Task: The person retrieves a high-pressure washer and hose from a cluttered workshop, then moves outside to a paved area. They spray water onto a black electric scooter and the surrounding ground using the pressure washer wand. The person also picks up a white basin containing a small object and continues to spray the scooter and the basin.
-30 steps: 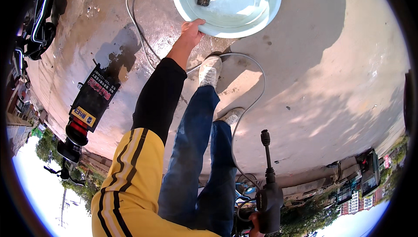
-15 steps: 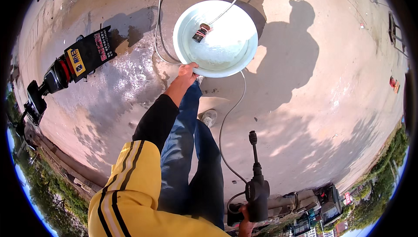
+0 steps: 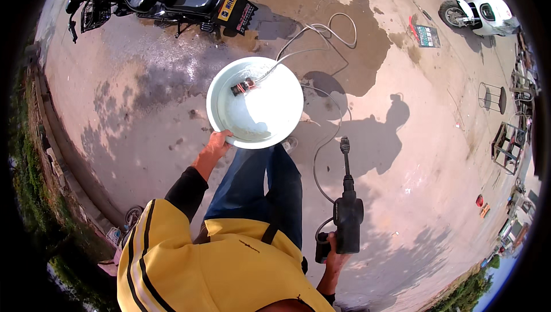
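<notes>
My left hand [image 3: 217, 145] grips the near left rim of a pale round plastic basin [image 3: 216, 107], its fingers closed round the edge. Shallow water lies in the basin. A dark filter end [image 3: 243, 86] with reddish bands rests in there, joined to a grey hose [image 3: 315, 53] that runs out over the far rim. Lower right, my right hand [image 3: 335, 254] is closed round the handle of a black pressure washer gun [image 3: 348, 220], its nozzle pointing forward. The grey hose loops back to the gun from beyond the basin.
A black electric scooter [image 3: 192, 2] stands at the far left on partly wet concrete. A white scooter [image 3: 488, 15] is at the far right, with a flat printed sheet [image 3: 426, 35] near it. A stool [image 3: 492, 97] and a metal frame [image 3: 507, 147] stand along the right.
The view has turned, bringing the scooters further into sight. The basin, still in my left hand, now appears lower and further left, nearer my legs. The gun appears higher, still in my right hand.
</notes>
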The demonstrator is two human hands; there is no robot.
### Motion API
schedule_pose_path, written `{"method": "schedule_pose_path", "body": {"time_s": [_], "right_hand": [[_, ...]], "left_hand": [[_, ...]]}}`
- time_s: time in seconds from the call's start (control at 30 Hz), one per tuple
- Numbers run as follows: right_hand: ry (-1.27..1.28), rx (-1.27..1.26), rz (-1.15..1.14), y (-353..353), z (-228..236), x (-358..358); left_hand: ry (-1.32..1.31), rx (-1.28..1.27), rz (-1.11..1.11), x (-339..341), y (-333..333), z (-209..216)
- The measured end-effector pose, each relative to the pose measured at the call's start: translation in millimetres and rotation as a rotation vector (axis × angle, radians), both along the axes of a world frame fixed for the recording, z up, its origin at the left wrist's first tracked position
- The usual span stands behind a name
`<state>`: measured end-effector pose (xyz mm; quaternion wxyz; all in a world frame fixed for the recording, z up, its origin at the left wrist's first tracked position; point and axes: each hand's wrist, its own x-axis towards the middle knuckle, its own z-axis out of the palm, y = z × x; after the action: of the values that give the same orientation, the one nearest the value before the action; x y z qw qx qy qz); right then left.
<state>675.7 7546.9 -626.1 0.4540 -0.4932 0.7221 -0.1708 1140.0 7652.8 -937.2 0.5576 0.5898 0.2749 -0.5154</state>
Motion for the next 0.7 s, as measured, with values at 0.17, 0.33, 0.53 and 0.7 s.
{"method": "schedule_pose_path", "body": {"time_s": [0.17,0.33,0.53,0.7], "right_hand": [[-0.043,-0.102,0.344,23,32,36],[-0.070,-0.107,0.420,64,37,130],[-0.117,-0.148,0.588,128,44,276],[-0.059,-0.364,0.491,201,-4,391]], "left_hand": [[-0.055,-0.053,0.091,11,146,114],[-0.088,-0.021,0.293,31,298,157],[-0.148,-0.031,0.469,46,441,215],[-0.174,-0.046,0.565,84,557,219]]}}
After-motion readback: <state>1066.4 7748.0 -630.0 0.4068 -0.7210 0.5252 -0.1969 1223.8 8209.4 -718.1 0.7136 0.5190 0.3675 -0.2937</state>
